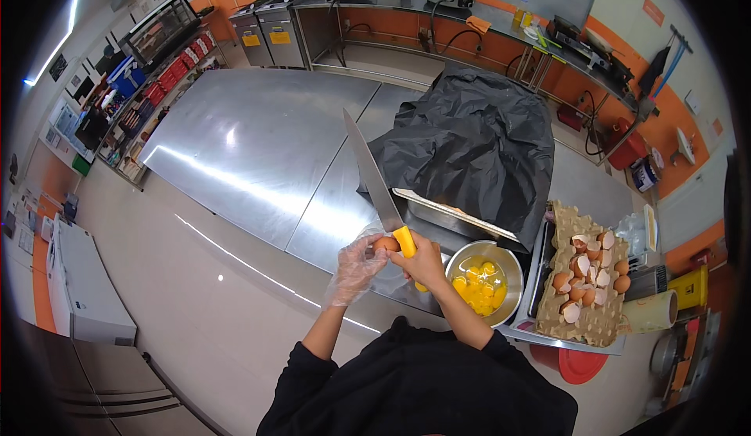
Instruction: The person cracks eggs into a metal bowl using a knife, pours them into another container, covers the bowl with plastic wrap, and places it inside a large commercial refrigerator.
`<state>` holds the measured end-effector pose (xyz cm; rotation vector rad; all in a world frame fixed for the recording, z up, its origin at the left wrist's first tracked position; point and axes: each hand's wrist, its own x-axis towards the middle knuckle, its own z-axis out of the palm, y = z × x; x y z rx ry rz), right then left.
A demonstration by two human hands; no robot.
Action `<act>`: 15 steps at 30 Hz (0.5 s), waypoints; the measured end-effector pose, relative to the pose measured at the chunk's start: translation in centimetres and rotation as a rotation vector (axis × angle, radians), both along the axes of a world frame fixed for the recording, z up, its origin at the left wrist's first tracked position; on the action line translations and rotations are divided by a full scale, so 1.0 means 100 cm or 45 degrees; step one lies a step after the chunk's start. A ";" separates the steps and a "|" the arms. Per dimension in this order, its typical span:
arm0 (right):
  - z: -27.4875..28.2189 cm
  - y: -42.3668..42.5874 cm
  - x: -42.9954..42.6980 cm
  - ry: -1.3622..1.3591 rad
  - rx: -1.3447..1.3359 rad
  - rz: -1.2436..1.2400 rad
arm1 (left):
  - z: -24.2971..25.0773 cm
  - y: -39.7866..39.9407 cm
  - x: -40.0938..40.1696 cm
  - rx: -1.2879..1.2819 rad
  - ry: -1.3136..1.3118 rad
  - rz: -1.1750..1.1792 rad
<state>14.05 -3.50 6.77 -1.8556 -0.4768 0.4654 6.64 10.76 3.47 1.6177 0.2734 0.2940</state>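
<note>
My left hand (356, 270), in a clear plastic glove, holds a brown egg (385, 244) above the table's front edge. My bare right hand (423, 262) grips the yellow handle of a large knife (375, 178), its blade pointing away from me; the fingers of this hand reach the egg too. Just right of my right hand stands a steel bowl (517, 283) with several raw yolks and egg white. Further right, a cardboard egg tray (563, 248) carries broken brown eggshells (581, 266) and whole-looking brown eggs (622, 284).
A steel table (258, 113) spreads out before me. Black plastic sheeting (475, 148) covers much of a metal tray (457, 216) behind the bowl. A red bucket or lid (582, 367) is low at the right. A counter (399, 3) with cooking equipment runs along the back wall.
</note>
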 end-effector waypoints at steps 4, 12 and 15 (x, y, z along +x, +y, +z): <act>-0.001 0.002 -0.001 0.030 0.016 -0.039 | 0.002 0.004 0.002 0.617 -0.149 -0.013; -0.009 -0.005 0.012 0.106 0.025 -0.045 | -0.015 0.035 0.014 0.386 -0.189 -0.210; -0.013 -0.001 0.016 0.098 -0.013 -0.038 | -0.033 0.035 0.025 0.281 -0.077 -0.165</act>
